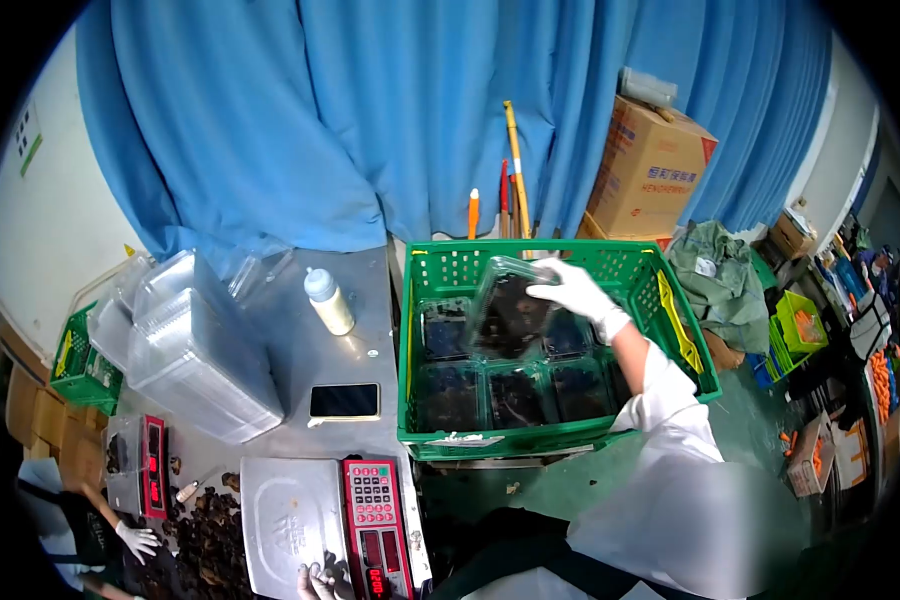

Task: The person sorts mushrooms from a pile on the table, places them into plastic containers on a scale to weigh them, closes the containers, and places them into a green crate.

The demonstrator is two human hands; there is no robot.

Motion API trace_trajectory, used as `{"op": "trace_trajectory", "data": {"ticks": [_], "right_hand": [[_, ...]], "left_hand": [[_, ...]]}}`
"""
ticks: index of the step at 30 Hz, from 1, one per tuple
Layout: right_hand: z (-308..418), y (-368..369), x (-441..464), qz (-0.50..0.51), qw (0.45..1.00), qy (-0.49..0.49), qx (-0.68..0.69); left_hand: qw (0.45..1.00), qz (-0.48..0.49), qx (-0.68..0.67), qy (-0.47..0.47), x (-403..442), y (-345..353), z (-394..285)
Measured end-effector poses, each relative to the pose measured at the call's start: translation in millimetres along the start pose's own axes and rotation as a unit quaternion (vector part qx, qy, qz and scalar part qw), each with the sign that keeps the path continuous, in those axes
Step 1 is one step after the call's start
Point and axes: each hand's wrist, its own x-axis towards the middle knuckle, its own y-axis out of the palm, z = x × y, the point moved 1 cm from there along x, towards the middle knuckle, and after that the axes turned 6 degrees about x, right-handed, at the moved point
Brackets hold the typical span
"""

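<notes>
A clear plastic box of dark pieces (511, 312) hangs tilted over the green crate (560, 438), held at its upper right edge by my gloved right hand (577, 297). Below it, several filled clear boxes (579, 391) stand in rows inside the crate. My left hand (317, 582), also gloved, shows only in part at the bottom edge, by the lower end of the scale's metal plate (292, 515); whether it holds anything is hidden. To the right of that plate is the scale's red keypad panel (375, 500).
Stacked empty clear boxes (202, 365), a bottle (329, 301) and a phone (345, 401) stand or lie on the metal table. Loose dark pieces (210, 535) lie left of the scale. A co-worker's gloved hand (138, 540) is at the lower left. A carton (650, 170) stands behind the crate.
</notes>
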Motion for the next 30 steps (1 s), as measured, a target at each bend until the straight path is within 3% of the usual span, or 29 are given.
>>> {"op": "trace_trajectory", "data": {"ticks": [1, 2, 3, 4, 5, 6, 7, 8, 10, 12, 14, 16, 18, 20, 22, 24, 28, 30], "right_hand": [[15.2, 21.8, 8.2, 0.006, 0.996, 0.075, 0.04], [30.6, 43.2, 15.4, 0.018, 0.986, 0.147, 0.079], [18.7, 66.6, 31.9, 0.051, 0.994, 0.096, 0.003], [-20.9, 92.6, 53.4, -0.013, 0.965, -0.172, -0.199], [2.4, 103.3, 60.3, -0.03, 0.947, -0.26, -0.187], [25.3, 116.5, 68.5, 0.021, 0.984, -0.151, -0.094], [57.1, 128.1, 74.2, 0.03, 0.978, -0.202, -0.049], [87.3, 141.2, 79.0, 0.051, 0.97, -0.237, 0.012], [159.4, 168.9, 81.3, 0.09, 0.95, -0.299, 0.0], [220.5, 202.9, 85.1, 0.099, 0.901, -0.423, -0.004], [281.8, 236.7, 80.2, 0.073, 0.871, -0.485, 0.01], [320.3, 284.3, 91.9, 0.007, 0.835, -0.549, 0.029], [347.9, 323.1, 101.7, -0.009, 0.806, -0.587, -0.076], [342.7, 374.3, 138.2, 0.109, 0.754, -0.613, -0.21], [365.5, 380.8, 106.8, 0.128, 0.823, -0.501, -0.235], [359.7, 388.2, 118.0, 0.113, 0.804, -0.567, -0.143], [359.3, 370.2, 118.1, 0.122, 0.812, -0.557, -0.128], [359.4, 370.1, 145.9, 0.18, 0.846, -0.487, -0.123]], "left_hand": [[0.998, -0.01, -0.043, -0.041, -10.4, 13.9, -25.7], [1.0, 0.006, -0.015, 0.015, -2.5, 13.7, -18.4], [1.0, -0.005, -0.016, 0.007, -5.6, 10.5, -9.6], [0.999, -0.027, -0.018, -0.004, -14.2, 13.1, -25.9], [0.999, -0.026, -0.043, 0.01, -13.8, 4.9, -1.9], [0.997, -0.032, -0.068, 0.025, -16.3, -4.2, 23.2], [0.996, -0.073, -0.021, 0.052, -30.1, 6.8, -6.8], [0.996, -0.084, -0.024, 0.01, -39.9, 2.1, -0.2], [0.994, -0.097, -0.047, 0.008, -59.5, -1.7, 12.4], [0.993, -0.096, -0.068, 0.008, -75.7, -2.4, 29.8], [0.993, -0.095, -0.029, -0.059, -94.3, 0.2, 27.9], [0.993, -0.097, 0.062, -0.028, -109.9, 0.9, 47.3], [0.987, -0.113, 0.113, 0.002, -123.6, 3.6, 50.2], [0.988, -0.124, 0.086, -0.043, -140.2, 2.5, 52.5], [0.979, -0.167, 0.114, -0.029, -155.0, -1.0, 63.1], [0.97, -0.21, 0.113, -0.047, -169.5, -4.0, 81.2], [0.959, -0.249, 0.071, -0.117, -191.7, -19.1, 81.5], [0.953, -0.27, 0.083, -0.109, -198.8, -26.1, 84.1]]}}
